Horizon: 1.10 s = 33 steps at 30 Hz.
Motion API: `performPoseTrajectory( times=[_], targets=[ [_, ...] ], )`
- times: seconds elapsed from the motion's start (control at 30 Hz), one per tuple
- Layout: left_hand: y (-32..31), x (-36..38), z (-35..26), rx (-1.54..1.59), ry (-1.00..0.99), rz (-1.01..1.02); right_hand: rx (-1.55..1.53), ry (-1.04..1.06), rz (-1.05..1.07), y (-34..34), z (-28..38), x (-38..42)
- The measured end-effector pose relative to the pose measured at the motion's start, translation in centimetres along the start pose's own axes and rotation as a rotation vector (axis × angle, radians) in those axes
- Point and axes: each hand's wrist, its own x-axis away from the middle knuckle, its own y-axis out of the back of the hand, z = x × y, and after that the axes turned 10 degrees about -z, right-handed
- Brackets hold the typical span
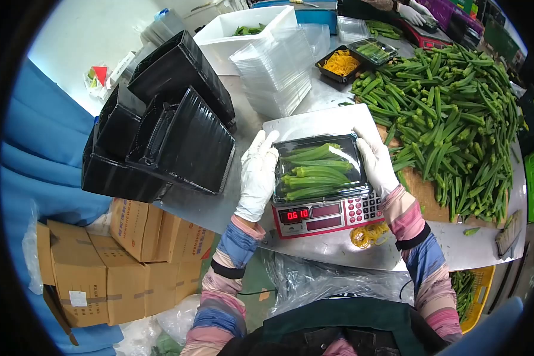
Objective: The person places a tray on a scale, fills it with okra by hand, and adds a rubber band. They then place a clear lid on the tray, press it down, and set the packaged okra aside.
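Observation:
A black plastic tray with a clear lid (291,146) holds several green okra pods (317,171) laid side by side. It sits over a red digital scale (356,223), whose lit display reads 0.610. My left hand (257,178), in a white glove, grips the tray's left side with its fingers along the edge. On the opposite side my right hand (378,165), gloved too, is wrapped round the tray's right edge. Yellow rubber bands (366,235) lie by the scale's front right corner.
A large okra pile (445,124) covers the right of the metal table. Stacked clear lids (276,77), a white bin (219,37) and a tray of rubber bands (340,63) stand behind. Black tray stacks (187,142) rise at left. Another person's gloved hand (412,15) shows at the far right.

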Motion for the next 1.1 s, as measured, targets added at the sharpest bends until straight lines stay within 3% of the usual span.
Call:
performPoseTrajectory(
  times=[0.1, 0.17, 0.3, 0.37, 0.43, 0.6, 0.67, 0.8, 0.9, 1.0, 1.1],
  targets=[
    [-1.6, -0.7, 4.6, 0.131, -0.039, 0.132, -0.029, -0.103, 0.034, 0.0, -0.4, -0.2],
    [-1.8, -0.4, 4.7, 0.318, 0.069, 0.140, -0.100, -0.211, 0.069, -0.1, -0.6, -0.8],
    [-0.2, 0.0, 1.9, 0.456, 0.061, -0.001, -0.034, 0.019, 0.081, 1.2, 0.8, -0.4],
    [0.4, 0.9, 1.3, 0.438, 0.174, -0.072, -0.069, -0.119, 0.048, 2.3, 2.2, 0.8],
    [2.1, 2.8, -0.8, 0.432, 0.271, -0.113, -0.183, -0.409, 0.060, 3.8, 5.0, 2.0],
    [3.5, 8.3, -1.5, 0.776, 0.660, 0.052, -0.110, -0.475, 0.096, 6.0, 5.9, 6.3],
    [4.0, 9.7, -1.5, 1.037, 0.840, 0.122, -0.241, -0.636, 0.100, 6.1, 5.6, 7.5],
    [3.3, 10.1, -1.3, 1.189, 0.945, 0.075, -0.579, -0.789, 0.060, 5.5, 4.0, 8.0],
    [3.1, 10.0, -0.4, 1.335, 0.965, 0.153, -0.682, -0.806, 0.062, 5.5, 3.9, 8.1],
    [3.4, 9.2, -1.7, 1.445, 1.126, 0.103, -0.789, -0.749, 0.073, 5.0, 3.9, 8.2],
    [2.4, 9.0, 0.1, 1.454, 1.093, 0.104, -0.864, -0.714, 0.098, 4.5, 3.2, 8.2]
  ],
)
